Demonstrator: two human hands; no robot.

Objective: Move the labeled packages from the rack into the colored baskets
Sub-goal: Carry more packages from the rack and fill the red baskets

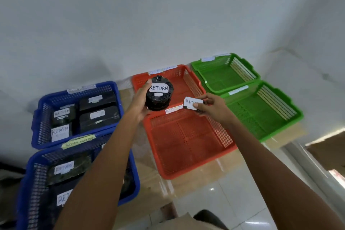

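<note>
Our L hand fingers clamp a squat round pkg, crinkly black wrap w/ paper label. R hand fingers pinch a small flat pkg above the red plastic mesh basket.

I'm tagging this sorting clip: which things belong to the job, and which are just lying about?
Job: left hand, round RETURN package, right hand, small labelled package, blue baskets, red baskets, green baskets.
Lying about: cardboard sheet, floor tiles.
</note>
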